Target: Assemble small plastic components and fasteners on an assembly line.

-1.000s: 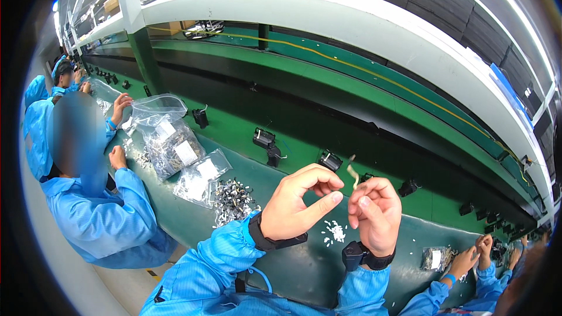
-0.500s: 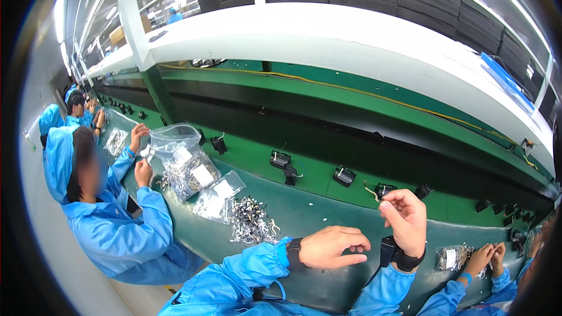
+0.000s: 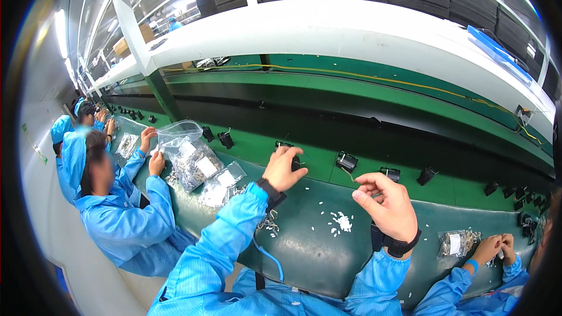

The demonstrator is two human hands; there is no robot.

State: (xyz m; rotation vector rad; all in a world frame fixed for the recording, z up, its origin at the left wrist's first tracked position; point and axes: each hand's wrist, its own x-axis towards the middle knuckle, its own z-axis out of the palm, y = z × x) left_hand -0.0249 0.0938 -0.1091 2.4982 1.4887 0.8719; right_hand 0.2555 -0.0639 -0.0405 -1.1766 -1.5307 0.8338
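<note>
My left hand (image 3: pixel 284 168) reaches over a small black boxy part (image 3: pixel 283 144) at the far side of the bench; its thumb and fingers are apart, and it partly covers another dark part behind them. My right hand (image 3: pixel 386 205) pinches a short, thin, yellowish wire piece (image 3: pixel 348 173) between thumb and fingertips, in front of a black part with a silvery top (image 3: pixel 346 161). Between my arms, a scatter of small white pieces (image 3: pixel 342 221) lies on the green mat. Beside my left forearm lie loose short wire pieces (image 3: pixel 270 223), partly hidden by the sleeve.
Bags of wire pieces (image 3: pixel 196 167) sit to the left, near a co-worker in blue (image 3: pixel 129 199). More black parts (image 3: pixel 428 175) line the green strip. At right, another person's hands (image 3: pixel 494 248) work beside a small bag (image 3: pixel 455 243). A white shelf (image 3: pixel 351 29) spans above.
My left hand has moved forward to the black part, uncovering the white pieces. My right hand has shifted slightly left, still pinching the wire piece. The view has turned a little.
</note>
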